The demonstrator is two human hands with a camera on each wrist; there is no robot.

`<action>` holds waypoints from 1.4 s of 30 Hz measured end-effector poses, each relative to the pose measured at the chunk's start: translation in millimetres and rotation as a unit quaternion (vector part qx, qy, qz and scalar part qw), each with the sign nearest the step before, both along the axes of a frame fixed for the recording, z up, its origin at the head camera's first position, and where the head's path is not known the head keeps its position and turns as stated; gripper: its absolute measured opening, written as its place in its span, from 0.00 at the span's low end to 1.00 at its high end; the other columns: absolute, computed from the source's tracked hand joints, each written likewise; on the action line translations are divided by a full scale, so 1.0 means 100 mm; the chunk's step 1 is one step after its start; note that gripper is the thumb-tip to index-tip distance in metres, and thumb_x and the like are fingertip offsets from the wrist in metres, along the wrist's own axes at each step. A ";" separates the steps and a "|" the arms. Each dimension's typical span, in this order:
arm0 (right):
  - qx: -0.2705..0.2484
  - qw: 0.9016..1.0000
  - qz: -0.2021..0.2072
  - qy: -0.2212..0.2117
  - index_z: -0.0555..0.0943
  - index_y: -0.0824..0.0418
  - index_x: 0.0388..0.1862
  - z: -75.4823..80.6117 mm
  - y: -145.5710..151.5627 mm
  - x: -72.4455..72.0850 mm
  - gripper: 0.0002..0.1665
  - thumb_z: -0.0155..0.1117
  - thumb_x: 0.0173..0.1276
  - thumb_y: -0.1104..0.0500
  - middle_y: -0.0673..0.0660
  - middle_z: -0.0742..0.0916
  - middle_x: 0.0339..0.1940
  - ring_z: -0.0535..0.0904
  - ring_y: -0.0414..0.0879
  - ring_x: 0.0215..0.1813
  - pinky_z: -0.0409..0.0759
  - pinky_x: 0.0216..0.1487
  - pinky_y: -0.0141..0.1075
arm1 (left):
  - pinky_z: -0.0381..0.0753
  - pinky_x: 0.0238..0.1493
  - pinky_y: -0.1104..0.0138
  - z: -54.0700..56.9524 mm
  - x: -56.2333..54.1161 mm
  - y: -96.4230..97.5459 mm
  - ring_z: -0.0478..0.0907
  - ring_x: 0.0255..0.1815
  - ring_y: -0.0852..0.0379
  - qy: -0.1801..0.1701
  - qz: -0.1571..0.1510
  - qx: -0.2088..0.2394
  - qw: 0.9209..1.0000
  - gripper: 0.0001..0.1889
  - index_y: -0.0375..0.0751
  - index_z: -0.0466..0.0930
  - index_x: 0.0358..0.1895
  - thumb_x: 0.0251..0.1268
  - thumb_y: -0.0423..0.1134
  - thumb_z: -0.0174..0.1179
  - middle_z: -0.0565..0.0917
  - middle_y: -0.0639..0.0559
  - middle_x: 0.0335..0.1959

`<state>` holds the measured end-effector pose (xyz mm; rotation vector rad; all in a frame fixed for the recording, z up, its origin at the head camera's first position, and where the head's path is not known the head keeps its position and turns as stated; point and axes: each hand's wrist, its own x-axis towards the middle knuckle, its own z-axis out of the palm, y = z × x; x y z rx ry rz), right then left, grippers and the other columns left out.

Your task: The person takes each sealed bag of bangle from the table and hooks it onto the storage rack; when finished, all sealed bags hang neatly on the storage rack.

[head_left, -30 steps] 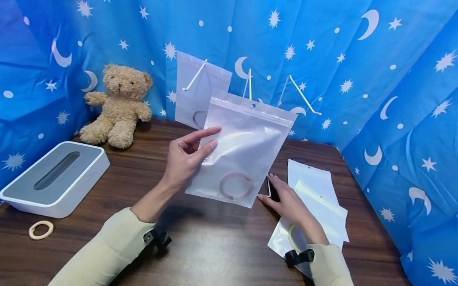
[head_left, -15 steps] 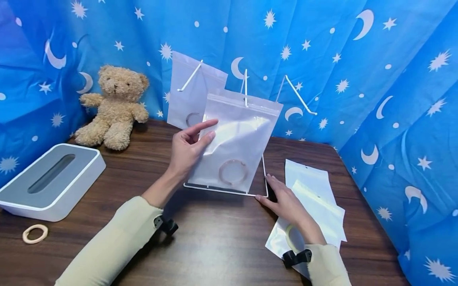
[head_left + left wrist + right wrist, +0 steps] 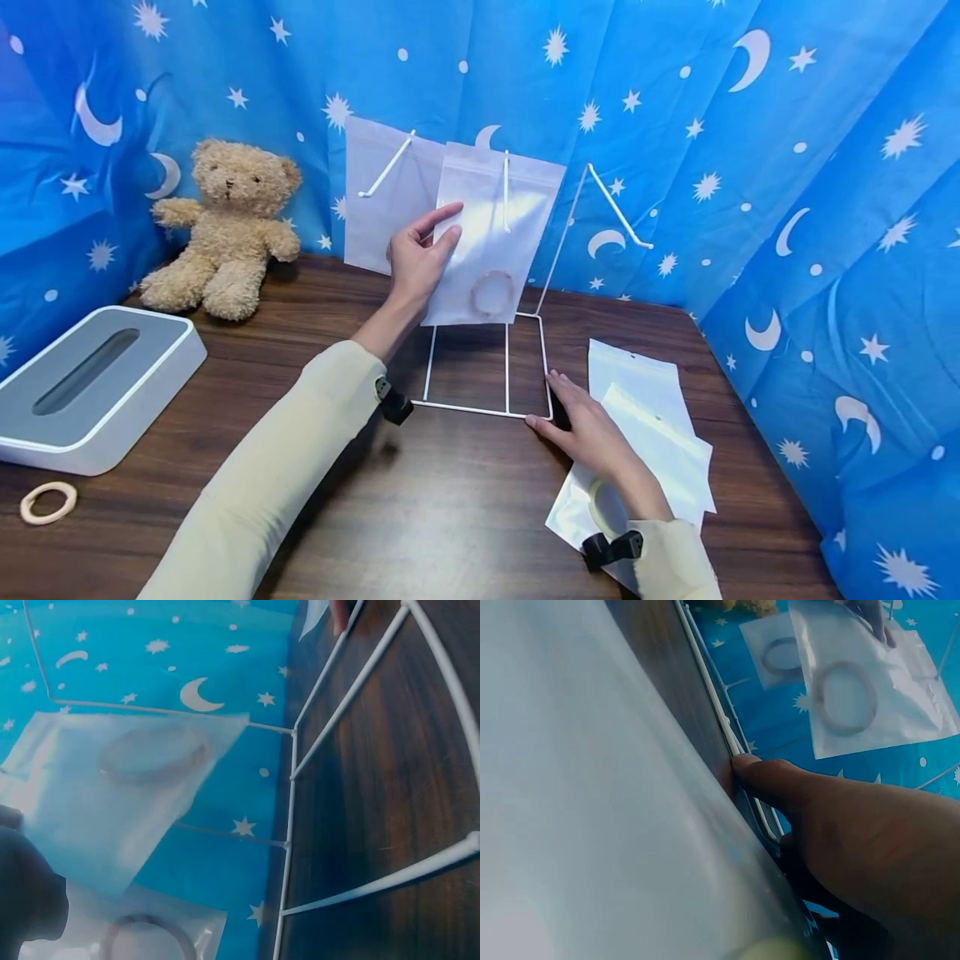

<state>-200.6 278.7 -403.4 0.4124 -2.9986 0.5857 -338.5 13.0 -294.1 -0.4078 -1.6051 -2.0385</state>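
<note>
A white zip-lock bag (image 3: 517,196) with a brownish ring (image 3: 492,293) showing through its lower part is at the middle prong of a white wire display rack (image 3: 480,410). That prong sticks out in front of the bag. My left hand (image 3: 420,258) pinches the bag's left edge between thumb and fingers. Behind it, another bag (image 3: 386,192) with a ring hangs at the rack's left prong. At the rack's front right base corner, my right hand (image 3: 592,429) holds the wire, thumb on the front bar and fingers along the side bar.
Several white bags (image 3: 652,408) lie overlapped on the right, one with a pale yellow ring (image 3: 603,507). A third prong (image 3: 618,204) juts out at right. On the left are a teddy bear (image 3: 228,225), a grey-topped white box (image 3: 97,383) and a loose wooden ring (image 3: 48,503).
My left hand has moved the bag away from me and up, onto the middle prong, uncovering the rack's base. The right hand has stayed at the base corner.
</note>
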 end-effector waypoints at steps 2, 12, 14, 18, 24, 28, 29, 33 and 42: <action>0.001 1.000 -0.003 -0.006 0.57 0.60 0.78 0.00 -0.02 0.01 0.53 0.57 0.66 0.30 0.63 0.63 0.76 0.59 0.60 0.75 0.61 0.69 0.57 | 0.72 0.46 0.75 -0.01 -0.06 0.01 0.76 0.52 0.67 0.002 0.011 -0.007 1.000 0.16 0.38 0.85 0.53 0.62 0.28 0.65 0.85 0.53 0.52; 0.003 1.000 -0.005 -0.008 0.57 0.59 0.78 -0.01 -0.02 0.00 0.55 0.55 0.65 0.27 0.63 0.63 0.76 0.58 0.60 0.75 0.61 0.69 0.57 | 0.75 0.37 0.73 -0.04 -0.10 -0.06 0.78 0.38 0.62 0.024 0.002 -0.105 0.994 0.24 0.43 0.80 0.61 0.59 0.26 0.62 0.81 0.56 0.58; 0.002 1.000 -0.004 -0.009 0.57 0.59 0.78 -0.01 -0.02 0.00 0.54 0.56 0.65 0.28 0.63 0.63 0.76 0.58 0.60 0.75 0.61 0.69 0.57 | 0.76 0.44 0.71 -0.05 -0.10 -0.08 0.78 0.46 0.60 0.035 -0.004 -0.126 0.991 0.25 0.42 0.79 0.62 0.58 0.26 0.62 0.80 0.55 0.60; 0.002 1.000 -0.002 -0.013 0.57 0.60 0.78 -0.02 -0.03 0.01 0.54 0.56 0.65 0.29 0.64 0.63 0.76 0.58 0.60 0.75 0.61 0.69 0.57 | 0.72 0.57 0.67 -0.06 -0.08 -0.14 0.74 0.59 0.59 0.048 -0.013 -0.172 0.984 0.28 0.42 0.76 0.65 0.58 0.28 0.63 0.77 0.53 0.64; 0.001 1.000 0.002 -0.007 0.57 0.60 0.78 -0.01 -0.03 0.01 0.55 0.54 0.65 0.26 0.63 0.63 0.76 0.58 0.59 0.75 0.60 0.69 0.57 | 0.63 0.66 0.65 -0.06 0.06 -0.31 0.66 0.67 0.60 0.057 0.016 -0.271 0.961 0.30 0.44 0.72 0.67 0.59 0.33 0.66 0.72 0.52 0.67; 0.001 1.000 0.006 -0.005 0.57 0.61 0.78 0.03 -0.03 0.02 0.55 0.54 0.65 0.27 0.64 0.63 0.76 0.57 0.60 0.75 0.60 0.69 0.58 | 0.62 0.67 0.60 -0.14 0.33 -0.55 0.65 0.67 0.52 0.063 0.035 -0.324 0.943 0.29 0.39 0.71 0.67 0.60 0.34 0.65 0.71 0.45 0.64; 0.002 1.000 0.008 -0.004 0.57 0.61 0.78 0.04 -0.03 0.02 0.54 0.55 0.66 0.28 0.65 0.63 0.76 0.58 0.61 0.75 0.60 0.69 0.58 | 0.62 0.68 0.58 -0.18 0.42 -0.62 0.65 0.67 0.51 0.047 0.041 -0.337 0.940 0.29 0.39 0.71 0.66 0.60 0.34 0.65 0.71 0.44 0.64; 0.006 1.000 0.012 -0.001 0.57 0.62 0.78 0.06 -0.04 0.00 0.53 0.57 0.67 0.31 0.66 0.63 0.76 0.58 0.62 0.74 0.60 0.69 0.59 | 0.64 0.66 0.49 -0.37 0.83 -0.87 0.67 0.65 0.39 -0.058 0.023 -0.423 0.904 0.29 0.35 0.68 0.67 0.63 0.39 0.63 0.72 0.36 0.63; -0.006 1.000 0.013 -0.006 0.57 0.63 0.78 -0.01 -0.04 0.00 0.53 0.56 0.67 0.30 0.67 0.62 0.76 0.57 0.64 0.74 0.60 0.68 0.60 | 0.64 0.66 0.45 -0.63 1.28 -1.12 0.66 0.66 0.34 -0.178 -0.058 -0.569 0.800 0.33 0.29 0.66 0.67 0.66 0.48 0.62 0.71 0.32 0.65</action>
